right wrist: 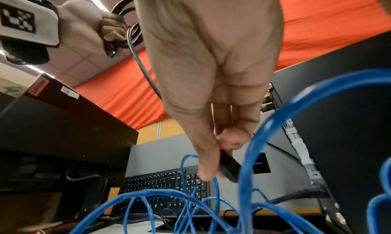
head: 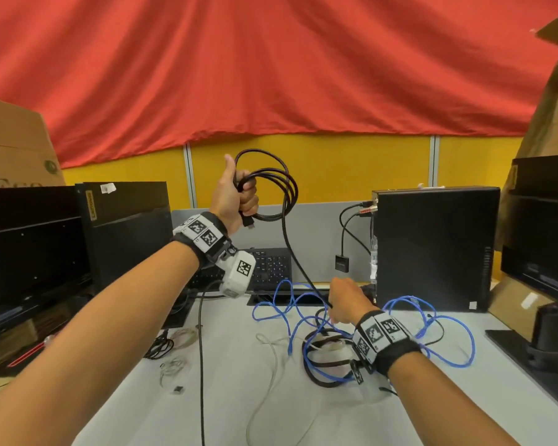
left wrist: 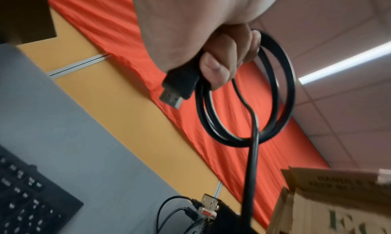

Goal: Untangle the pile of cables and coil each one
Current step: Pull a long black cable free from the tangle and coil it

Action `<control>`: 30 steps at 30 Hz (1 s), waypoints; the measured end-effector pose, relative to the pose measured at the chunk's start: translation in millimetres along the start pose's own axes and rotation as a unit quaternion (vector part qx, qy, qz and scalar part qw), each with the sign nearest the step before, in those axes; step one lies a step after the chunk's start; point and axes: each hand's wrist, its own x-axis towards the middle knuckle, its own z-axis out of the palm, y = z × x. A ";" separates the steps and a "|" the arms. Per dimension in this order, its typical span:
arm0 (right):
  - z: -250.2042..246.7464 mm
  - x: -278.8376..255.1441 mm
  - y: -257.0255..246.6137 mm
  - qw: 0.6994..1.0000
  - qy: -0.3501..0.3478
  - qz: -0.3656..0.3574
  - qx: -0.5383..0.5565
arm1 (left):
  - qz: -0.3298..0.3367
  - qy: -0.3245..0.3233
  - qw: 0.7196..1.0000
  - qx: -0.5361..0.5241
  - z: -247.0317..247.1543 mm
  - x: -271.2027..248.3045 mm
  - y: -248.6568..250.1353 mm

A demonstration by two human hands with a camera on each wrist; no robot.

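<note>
- Coiling goes best with the left hand clenched on the black cable loops.
- Right hand, pinching its far plug above the blue cable, should feed slack untwisted.

Pretty bright, even light from a ceiling strip light, wide-angle bending at the edges, wrist views kinda motion-blurred.

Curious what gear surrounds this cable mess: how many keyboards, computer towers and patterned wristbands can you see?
Black keyboard: 1
Black upright computer towers: 2
Marker-patterned wristbands: 2
Total: 5
</note>
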 end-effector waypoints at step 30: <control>-61.3 17.8 -40.5 0.680 -0.003 -0.143 0.719 | 0.030 -0.048 0.990 0.129 43.8 -1.0 -20.0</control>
